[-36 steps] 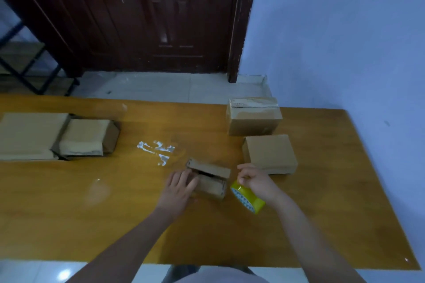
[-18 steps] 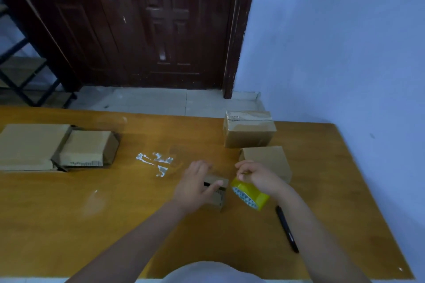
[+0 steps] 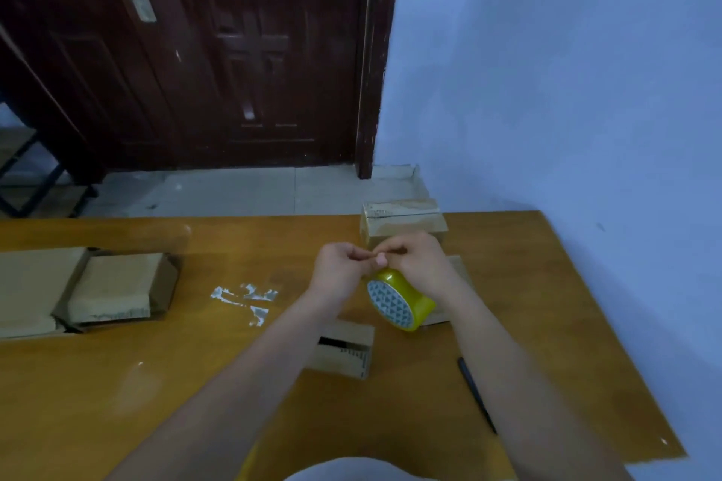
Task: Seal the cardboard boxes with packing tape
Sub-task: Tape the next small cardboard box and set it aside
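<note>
Tape roll [image 3: 398,301]: yellow, lifted above the tabletop [image 3: 156,383], held under the right hand [image 3: 420,266].
Fingers: both hands curled; the left hand [image 3: 340,269] pinches at the roll's top edge, touching the right fingers.
Small box [image 3: 345,349]: at 6 o'clock from the roll, flap open.
Taped box [image 3: 402,221]: at 12 o'clock.
Pen [image 3: 474,392]: at 4 o'clock.
</note>
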Demonstrator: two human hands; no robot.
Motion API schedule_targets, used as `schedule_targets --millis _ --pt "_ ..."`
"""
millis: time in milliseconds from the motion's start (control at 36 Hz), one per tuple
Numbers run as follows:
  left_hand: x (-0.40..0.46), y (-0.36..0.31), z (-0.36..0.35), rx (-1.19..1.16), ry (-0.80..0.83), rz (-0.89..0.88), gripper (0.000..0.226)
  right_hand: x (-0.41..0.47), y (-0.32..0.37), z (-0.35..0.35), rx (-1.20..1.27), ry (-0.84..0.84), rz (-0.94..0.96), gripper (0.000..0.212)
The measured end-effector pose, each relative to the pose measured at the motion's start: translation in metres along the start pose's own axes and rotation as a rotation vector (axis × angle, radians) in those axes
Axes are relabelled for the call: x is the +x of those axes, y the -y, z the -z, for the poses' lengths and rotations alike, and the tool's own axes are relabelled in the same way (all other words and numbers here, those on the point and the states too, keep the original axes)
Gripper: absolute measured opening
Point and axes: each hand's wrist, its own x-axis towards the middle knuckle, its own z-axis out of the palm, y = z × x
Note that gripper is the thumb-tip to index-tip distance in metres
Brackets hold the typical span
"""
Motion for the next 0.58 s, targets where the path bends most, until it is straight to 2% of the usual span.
schedule_targets --millis 167,278,361,417,472,528,583 --pt "0.007 -0.001 0.002 0.006 -0.029 0.098 0.036 0.006 0.005 -0.003 -0.050 -0.029 -0.007 0.019" --pt "0.007 -0.009 0.005 -0.105 -0.023 0.121 0.032 0.009 0.004 -0.002 -0.004 0.000 -0.047 0.026" --pt "0.010 -0.012 0.012 -0.244 -0.143 0.183 0.030 0.002 0.007 0.003 0.156 0.007 -0.111 0.039" --pt "0.012 -0.008 0.016 -0.401 -0.211 0.271 0.025 -0.007 0.008 0.008 0.243 0.030 -0.109 0.035" --pt "0.012 -0.001 0.019 -0.504 -0.253 0.341 0.022 -0.017 0.005 0.010 0.322 0.125 -0.088 0.023" --pt "0.010 0.008 0.019 -0.554 -0.252 0.389 0.021 -0.025 0.001 0.004 0.407 0.219 -0.060 0.022" --pt "0.007 0.020 0.017 -0.591 -0.237 0.435 0.015 -0.028 -0.007 -0.006 0.436 0.224 -0.013 0.024"
